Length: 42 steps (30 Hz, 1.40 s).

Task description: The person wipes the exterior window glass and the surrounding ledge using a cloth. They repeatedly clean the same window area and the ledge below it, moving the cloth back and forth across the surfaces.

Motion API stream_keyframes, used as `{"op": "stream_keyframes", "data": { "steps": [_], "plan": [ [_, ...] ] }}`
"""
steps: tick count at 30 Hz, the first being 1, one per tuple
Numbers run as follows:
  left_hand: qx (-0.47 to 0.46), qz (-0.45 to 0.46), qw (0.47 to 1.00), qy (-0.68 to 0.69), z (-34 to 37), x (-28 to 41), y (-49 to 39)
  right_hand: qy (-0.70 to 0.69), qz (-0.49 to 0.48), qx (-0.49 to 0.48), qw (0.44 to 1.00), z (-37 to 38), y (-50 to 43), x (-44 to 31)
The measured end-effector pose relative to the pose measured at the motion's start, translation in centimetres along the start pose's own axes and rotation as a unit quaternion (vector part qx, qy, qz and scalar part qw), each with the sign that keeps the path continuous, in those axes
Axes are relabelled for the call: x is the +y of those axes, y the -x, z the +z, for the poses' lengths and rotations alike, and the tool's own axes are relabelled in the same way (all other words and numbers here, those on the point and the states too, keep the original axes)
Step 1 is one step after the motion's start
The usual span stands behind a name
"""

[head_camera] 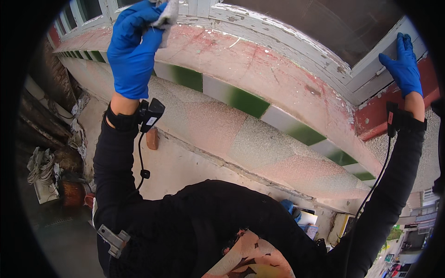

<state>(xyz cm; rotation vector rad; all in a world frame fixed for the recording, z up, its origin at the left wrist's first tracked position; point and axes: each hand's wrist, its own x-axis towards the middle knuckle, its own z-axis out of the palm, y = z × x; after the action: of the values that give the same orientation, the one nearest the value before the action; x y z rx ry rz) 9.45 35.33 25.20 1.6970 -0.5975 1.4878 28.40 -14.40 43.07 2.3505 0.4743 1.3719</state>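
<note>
My left hand [134,52], in a blue disposable glove, is raised at the upper left and grips a grey cloth [169,17]; part of the cloth is cut off by the top edge. My right hand [403,64], gloved in blue too, rests with its fingers extended against the white wooden window frame [373,74] at the right and holds nothing visible. Paint is flaking off the frame's lower rail. The dark window pane [323,24] lies between my two hands. Below it runs a worn, reddish window sill [257,62] with paint chips on it.
Green and white tiles [248,102] edge the sill above a speckled wall [243,142]. A brick [152,139] stands on the ground by the wall. Coiled wire [45,170] and clutter lie at the left; boxes [307,218] lie low at the right. Cables run along both sleeves.
</note>
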Motion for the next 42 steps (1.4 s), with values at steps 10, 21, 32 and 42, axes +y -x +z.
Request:
{"op": "stream_keyframes", "data": {
  "steps": [10, 21, 32, 42],
  "plan": [
    [-0.247, 0.059, 0.937, -0.242, 6.3, 2.2, 15.9, -0.367, -0.039, 0.124, 0.921, -7.7, 20.1, -16.7],
    [0.099, -0.123, 0.965, -0.209, 0.5, -6.0, 15.4, -0.218, 0.153, 0.114, 0.957, -0.3, 28.8, -19.0],
    [-0.092, -0.069, 0.968, -0.222, 7.0, 1.1, 17.6, -0.161, 0.151, 0.091, 0.971, 0.2, 28.6, -19.9],
    [0.160, -0.160, 0.959, -0.170, -3.6, -10.1, 14.7, -0.143, 0.156, 0.069, 0.975, -0.2, 28.5, -20.0]
  ]
}}
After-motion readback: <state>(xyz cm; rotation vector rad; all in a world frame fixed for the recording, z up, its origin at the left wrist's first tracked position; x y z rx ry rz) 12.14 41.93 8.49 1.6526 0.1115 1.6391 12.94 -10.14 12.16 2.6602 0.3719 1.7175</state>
